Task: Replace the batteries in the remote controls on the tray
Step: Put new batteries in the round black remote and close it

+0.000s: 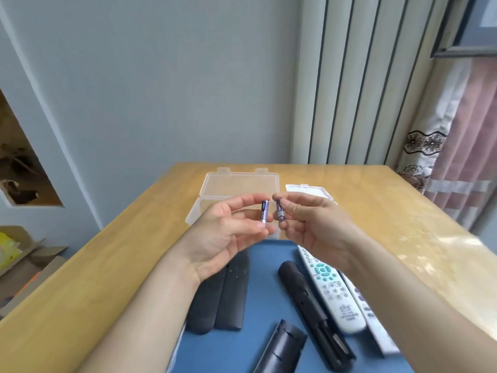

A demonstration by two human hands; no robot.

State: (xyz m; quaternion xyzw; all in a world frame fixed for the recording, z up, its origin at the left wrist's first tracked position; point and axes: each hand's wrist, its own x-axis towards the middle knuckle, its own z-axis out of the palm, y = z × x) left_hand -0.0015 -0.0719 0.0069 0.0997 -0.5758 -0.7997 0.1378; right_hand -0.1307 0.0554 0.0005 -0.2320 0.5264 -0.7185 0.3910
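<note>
Batteries are held one in each hand, raised above the far edge of the blue tray (265, 289). The first battery (265, 211), purple and white, is pinched end to end, nearly upright, between the thumb and forefinger of the left hand (228, 232), whose palm is turned inward while the other fingers (251, 234) are loosely curled. The second battery (280, 210), just beside it but not touching, is clamped at its upper part by the thumb and forefinger of the right hand (312, 227), with the remaining fingers curled below it. Both forearms are stretched forward over the tray.

On the tray, a pair of black remotes (220, 297) is laid side by side under the left wrist. An opened black remote (314, 313) is laid back up with its battery bay uncovered, and its loose battery cover (282, 348) is placed just beside it. A white remote (332, 292) with teal buttons is set next to it, and a second white remote (372, 321) is partly hidden under the right forearm.

Behind the hands, a clear plastic box (239, 184) is stood on the wooden tabletop (107, 265) with its lid open; its contents are hidden by the hands. A white box (309, 191) is set just to its right.
</note>
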